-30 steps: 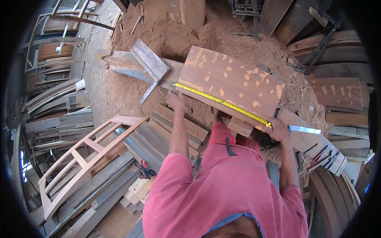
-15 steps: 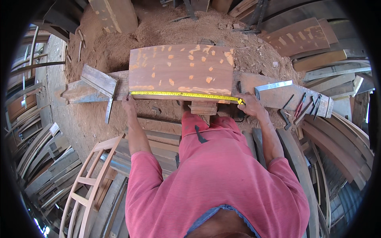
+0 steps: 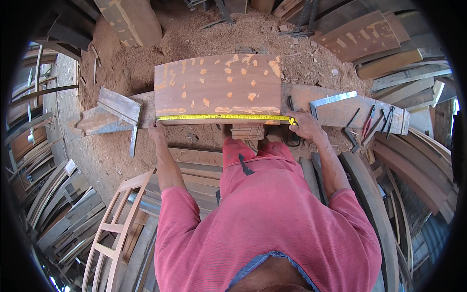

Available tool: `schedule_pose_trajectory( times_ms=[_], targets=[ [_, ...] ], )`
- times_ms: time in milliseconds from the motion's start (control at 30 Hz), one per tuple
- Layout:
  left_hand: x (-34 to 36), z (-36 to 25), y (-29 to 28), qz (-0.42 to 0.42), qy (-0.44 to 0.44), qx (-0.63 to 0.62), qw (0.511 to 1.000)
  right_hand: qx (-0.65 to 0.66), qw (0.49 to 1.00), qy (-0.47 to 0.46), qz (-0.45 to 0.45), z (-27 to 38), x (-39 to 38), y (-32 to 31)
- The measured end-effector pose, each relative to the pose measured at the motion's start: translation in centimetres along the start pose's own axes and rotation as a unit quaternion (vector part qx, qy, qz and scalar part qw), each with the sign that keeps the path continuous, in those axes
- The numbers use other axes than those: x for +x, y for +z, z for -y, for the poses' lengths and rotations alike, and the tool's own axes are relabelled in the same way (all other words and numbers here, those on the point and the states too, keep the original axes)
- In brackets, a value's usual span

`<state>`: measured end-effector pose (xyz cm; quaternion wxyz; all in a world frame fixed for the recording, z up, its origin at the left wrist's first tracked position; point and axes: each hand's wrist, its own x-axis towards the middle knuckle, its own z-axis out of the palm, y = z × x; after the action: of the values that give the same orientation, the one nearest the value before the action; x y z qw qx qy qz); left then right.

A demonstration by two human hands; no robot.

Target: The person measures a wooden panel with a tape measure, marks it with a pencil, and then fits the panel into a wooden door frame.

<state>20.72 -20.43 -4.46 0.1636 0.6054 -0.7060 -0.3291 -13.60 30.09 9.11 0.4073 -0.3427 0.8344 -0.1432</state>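
Observation:
A yellow tape measure (image 3: 221,117) is stretched along the near edge of a brown wooden board (image 3: 216,90) dotted with orange filler patches. My left hand (image 3: 154,131) pinches the tape's end at the board's near left corner. Past the near right corner, my right hand (image 3: 307,125) is closed around the tape's yellow and black case, which its fingers partly cover. The board lies across a long narrow plank (image 3: 296,95), and a small wooden block (image 3: 248,131) sits at the near side below the tape.
On the plank lie a try square (image 3: 118,105) to the left, a metal angle square (image 3: 334,99) to the right, and red-handled pliers (image 3: 368,121) among other hand tools. Sawdust (image 3: 189,36) covers the ground behind. A slatted wooden frame (image 3: 114,233) and stacked timber (image 3: 73,209) stand left.
The whole view has shifted slightly, with the board and tools a little further left in it. Both hands keep the tape stretched along the board's edge.

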Motion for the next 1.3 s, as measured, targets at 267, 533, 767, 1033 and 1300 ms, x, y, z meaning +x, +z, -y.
schedule_pose_trajectory(
  times_ms=[267, 533, 767, 1033, 1300],
  targets=[
    [-0.7, -4.1, 0.6, -0.008, -0.034, -0.258, 0.966, 0.04, 0.999, -0.022, -0.013, 0.2, -0.6, 0.2],
    [-12.0, -15.7, 9.0, 0.098, 0.179, 0.237, 0.95, 0.145, 0.979, 0.06, -0.132, -5.9, -2.9, 0.5],
    [-15.5, -14.8, 13.6, 0.078, 0.253, 0.298, 0.917, 0.014, 0.945, 0.242, -0.219, -17.1, -5.3, 0.1],
    [-15.8, -15.8, 13.6, 0.064, 0.247, 0.327, 0.91, -0.092, 0.878, 0.389, -0.265, -17.4, -3.9, -1.6],
    [-16.1, -16.4, 13.8, 0.036, 0.26, 0.331, 0.906, -0.105, 0.914, 0.3, -0.251, -8.4, 0.5, 4.9]
  ],
)
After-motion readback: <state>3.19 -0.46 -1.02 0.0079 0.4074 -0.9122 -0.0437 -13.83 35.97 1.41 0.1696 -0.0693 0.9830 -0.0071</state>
